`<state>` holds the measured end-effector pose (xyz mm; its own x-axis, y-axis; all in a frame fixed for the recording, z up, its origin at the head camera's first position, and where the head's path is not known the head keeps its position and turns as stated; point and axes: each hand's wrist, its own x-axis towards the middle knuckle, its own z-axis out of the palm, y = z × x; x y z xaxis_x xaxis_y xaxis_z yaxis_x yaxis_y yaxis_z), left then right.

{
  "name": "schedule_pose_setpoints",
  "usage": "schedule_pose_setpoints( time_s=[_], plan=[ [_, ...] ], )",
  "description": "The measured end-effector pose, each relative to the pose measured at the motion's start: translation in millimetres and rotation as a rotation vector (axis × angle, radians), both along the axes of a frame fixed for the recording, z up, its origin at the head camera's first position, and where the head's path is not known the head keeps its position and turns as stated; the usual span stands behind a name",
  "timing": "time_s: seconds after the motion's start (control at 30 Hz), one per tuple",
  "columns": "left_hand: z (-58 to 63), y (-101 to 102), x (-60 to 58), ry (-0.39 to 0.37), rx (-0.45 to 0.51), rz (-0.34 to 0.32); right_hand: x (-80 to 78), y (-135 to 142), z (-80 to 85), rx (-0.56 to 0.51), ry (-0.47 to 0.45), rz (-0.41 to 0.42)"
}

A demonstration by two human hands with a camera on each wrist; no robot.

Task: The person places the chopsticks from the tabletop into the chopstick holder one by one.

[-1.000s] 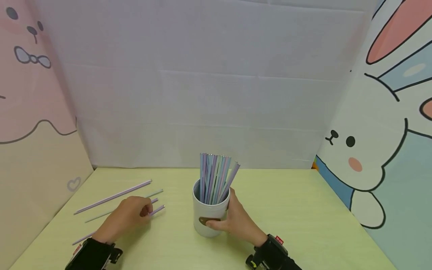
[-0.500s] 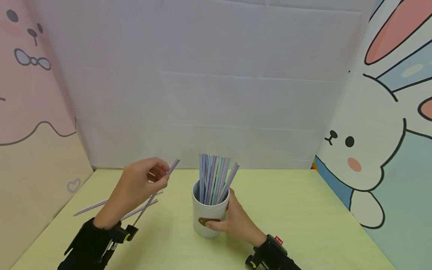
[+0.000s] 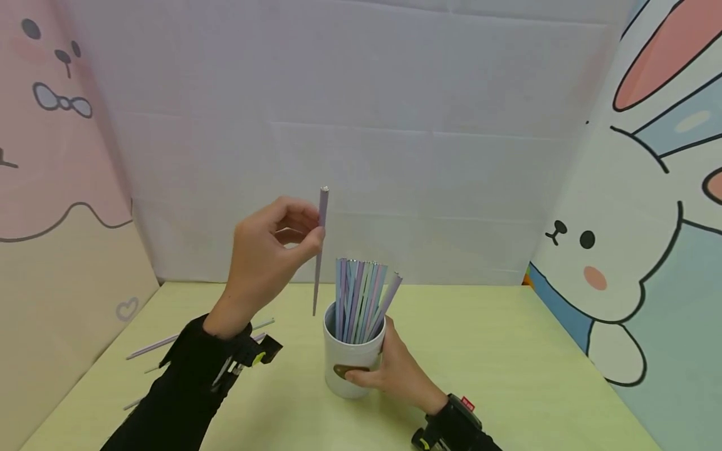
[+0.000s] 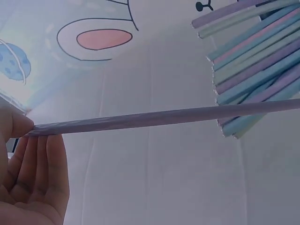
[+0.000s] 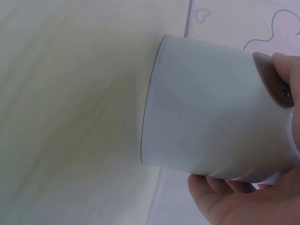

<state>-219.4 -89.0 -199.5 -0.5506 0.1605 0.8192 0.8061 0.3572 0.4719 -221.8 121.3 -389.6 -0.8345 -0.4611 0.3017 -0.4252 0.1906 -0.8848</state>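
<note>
My left hand (image 3: 273, 254) pinches a thin purple straw (image 3: 319, 257) between thumb and fingertips, holding it nearly upright. Its lower end hangs just left of and above the rim of a white cup (image 3: 345, 373). In the left wrist view the straw (image 4: 154, 118) crosses in front of the cup's bundle. Several pastel straws (image 3: 361, 300), purple, blue, green and pink, stand in the cup, one leaning right. My right hand (image 3: 397, 369) grips the cup's right side, thumb across the front by a brown oval patch (image 5: 274, 79). The cup's base sits on the table.
A few loose straws (image 3: 152, 346) lie on the left of the pale yellow table (image 3: 479, 351), partly hidden behind the left sleeve. A white cloth wall (image 3: 361, 156) rises at the back edge, with cartoon-printed panels on both sides.
My left hand has picked a purple straw off the table, raised it, carried it right and turned it from lying flat to nearly upright. The right hand and cup have stayed put.
</note>
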Motion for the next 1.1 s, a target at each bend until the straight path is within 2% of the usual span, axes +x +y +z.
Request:
schedule_pose_setpoints(
  time_s=[0.1, 0.2, 0.3, 0.4, 0.5, 0.63, 0.87, 1.1],
  plan=[
    [-0.1, 7, -3.0, -0.019, 0.04, -0.01, 0.2, 0, -0.3, -0.005, 0.007, 0.008],
    [-7.1, 12, -11.0, -0.049, 0.066, -0.025, -0.5, 1, -0.6, -0.004, 0.017, 0.014],
    [-25.4, 15, -26.1, -0.094, 0.064, -0.04, -1.0, 1, -0.6, 0.004, 0.016, 0.006],
    [-50.7, 17, -42.1, -0.153, 0.044, -0.046, -1.3, 2, -1.0, 0.007, 0.014, -0.002],
    [-73.7, 19, -51.8, -0.204, 0.028, -0.041, -2.2, 2, -2.2, 0.003, 0.016, -0.001],
    [-92.2, 20, -56.7, -0.242, 0.031, -0.038, -3.0, 1, -3.7, -0.002, 0.02, 0.001],
    [-113.2, 22, -59.5, -0.285, 0.022, -0.039, -3.2, 2, -4.1, 0.005, 0.037, 0.0],
    [-135.4, 22, -59.5, -0.337, -0.019, -0.002, -3.2, 1, -4.9, 0.007, 0.029, 0.011]
  ],
)
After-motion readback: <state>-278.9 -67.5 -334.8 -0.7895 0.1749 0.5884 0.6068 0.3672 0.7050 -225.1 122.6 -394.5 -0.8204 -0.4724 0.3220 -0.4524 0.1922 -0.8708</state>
